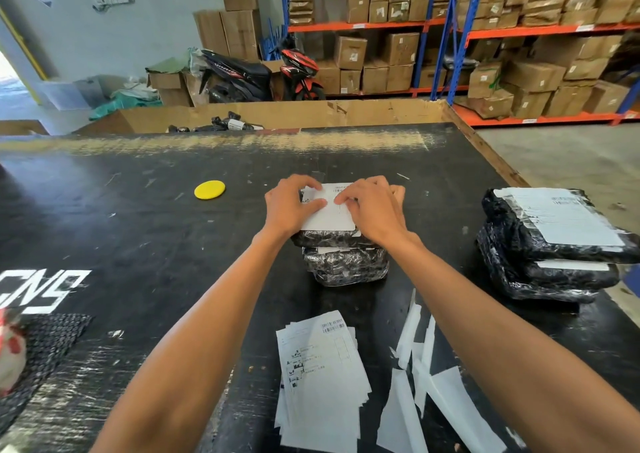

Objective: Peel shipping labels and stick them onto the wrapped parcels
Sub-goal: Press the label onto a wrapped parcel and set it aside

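Note:
A white shipping label [330,215] lies on top of a stack of black wrapped parcels [346,265] in the middle of the black table. My left hand [289,205] presses its fingertips on the label's left part. My right hand [372,206] presses on the label's right part, thumb near the centre. A pile of unpeeled labels [322,380] lies near the front edge. Peeled white backing strips [426,383] lie to its right. A second stack of labelled black parcels [550,244] stands at the right edge.
A yellow round disc [209,189] lies on the table [138,210] to the left. A dark mesh mat [45,345] sits at the front left. Behind the table stands a big cardboard bin [311,115] with more parcels, then motorbikes and shelves of boxes.

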Demonstrator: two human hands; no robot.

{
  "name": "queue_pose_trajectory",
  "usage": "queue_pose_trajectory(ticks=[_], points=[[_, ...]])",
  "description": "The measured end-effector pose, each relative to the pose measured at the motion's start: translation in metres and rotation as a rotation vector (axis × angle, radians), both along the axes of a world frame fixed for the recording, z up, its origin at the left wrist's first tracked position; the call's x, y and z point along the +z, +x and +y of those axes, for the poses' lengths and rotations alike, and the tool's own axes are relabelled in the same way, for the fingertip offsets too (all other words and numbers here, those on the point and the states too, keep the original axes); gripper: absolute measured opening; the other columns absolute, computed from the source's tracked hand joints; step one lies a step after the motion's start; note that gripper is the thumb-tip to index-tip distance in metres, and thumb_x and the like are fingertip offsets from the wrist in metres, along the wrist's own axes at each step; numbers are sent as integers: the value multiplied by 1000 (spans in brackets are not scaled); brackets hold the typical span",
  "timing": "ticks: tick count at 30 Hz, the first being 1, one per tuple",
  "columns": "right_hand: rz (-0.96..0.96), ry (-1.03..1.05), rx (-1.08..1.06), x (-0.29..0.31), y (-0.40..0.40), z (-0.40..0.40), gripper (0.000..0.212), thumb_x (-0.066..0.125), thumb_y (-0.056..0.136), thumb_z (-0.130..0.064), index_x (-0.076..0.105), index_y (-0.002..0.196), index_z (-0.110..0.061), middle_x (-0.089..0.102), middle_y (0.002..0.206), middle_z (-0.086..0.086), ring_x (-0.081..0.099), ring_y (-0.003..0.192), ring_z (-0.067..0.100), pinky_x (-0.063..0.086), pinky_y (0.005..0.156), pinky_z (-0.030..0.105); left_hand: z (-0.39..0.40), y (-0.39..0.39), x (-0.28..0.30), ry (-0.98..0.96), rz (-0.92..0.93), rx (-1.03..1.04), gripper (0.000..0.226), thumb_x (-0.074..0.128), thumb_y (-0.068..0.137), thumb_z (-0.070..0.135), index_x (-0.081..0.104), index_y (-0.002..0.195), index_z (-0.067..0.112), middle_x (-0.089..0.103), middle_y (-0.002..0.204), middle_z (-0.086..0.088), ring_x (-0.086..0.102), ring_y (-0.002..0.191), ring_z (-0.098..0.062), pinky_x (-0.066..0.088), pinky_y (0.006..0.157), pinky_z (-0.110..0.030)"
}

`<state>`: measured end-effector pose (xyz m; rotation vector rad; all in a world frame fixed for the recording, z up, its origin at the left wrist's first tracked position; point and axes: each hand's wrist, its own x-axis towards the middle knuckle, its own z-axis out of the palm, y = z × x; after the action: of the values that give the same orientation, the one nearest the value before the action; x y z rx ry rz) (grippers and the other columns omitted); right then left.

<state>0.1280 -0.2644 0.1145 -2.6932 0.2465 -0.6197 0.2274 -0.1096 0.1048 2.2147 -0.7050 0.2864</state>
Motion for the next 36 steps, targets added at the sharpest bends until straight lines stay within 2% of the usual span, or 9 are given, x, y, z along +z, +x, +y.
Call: queue_pose_trajectory(ticks=[2,11,14,20,23,26,30,33,36], points=[[101,12,-16,5,7,-5,33,45,104,-25,71,117,-40,66,127,-12,40,131,18,22,96,45,-1,3,7,138,18,-74,12,65,90,37,72,99,42,71,114,17,63,109,-21,39,105,-52],[458,-11,-47,18,40,-17,51,28,106,-42,36,154,-27,32,162,-1,26,149,28,14,117,58,-11,37,9,424,231,-85,43,33,103,46,47,142,38,51,147,7,43,138,-25,24,114,-55],[472,128,-47,14,41,-18,58,32,105,-48,29,157,-23,22,165,2,25,150,33,26,117,55,-8,40,6,367,348,-125,56,31,96,57,41,147,37,42,155,4,38,142,-28,24,116,-57],[399,454,-161,9,20,-21,104,58,90,-63,1,161,-13,10,167,14,26,149,38,35,115,51,21,18,-8,59,534,-375,76,58,91,58,20,155,41,3,166,11,7,151,-8,13,122,-37],[438,562,-175,4,4,-19,116,64,82,-70,11,158,0,22,164,19,32,147,35,42,110,45,37,10,-23,-80,633,-378,90,71,75,66,24,151,51,17,163,18,20,149,-9,18,123,-40],[391,663,-182,3,-8,-17,100,67,83,-66,36,146,5,43,152,17,47,134,33,46,100,43,42,5,-28,-94,708,-426,108,80,69,56,16,155,44,39,141,33,39,136,-1,27,119,-35],[279,970,-197,8,0,-14,94,78,83,-49,34,150,1,41,156,15,43,139,35,43,102,46,40,-6,-25,9,670,-430,109,75,82,44,-4,157,35,32,154,14,39,134,-8,32,113,-29],[128,1118,-263,4,12,-5,81,83,75,-44,50,135,-1,57,139,16,54,125,32,42,86,41,44,-13,-25,19,621,-421,124,69,70,71,-11,157,32,30,151,15,35,136,-9,29,113,-30],[103,1202,-221,2,17,1,91,81,78,-39,34,147,-5,48,147,13,47,132,33,42,92,44,51,-13,-30,-25,613,-410,137,69,56,82,-9,157,32,32,151,15,37,136,-10,32,110,-29]])
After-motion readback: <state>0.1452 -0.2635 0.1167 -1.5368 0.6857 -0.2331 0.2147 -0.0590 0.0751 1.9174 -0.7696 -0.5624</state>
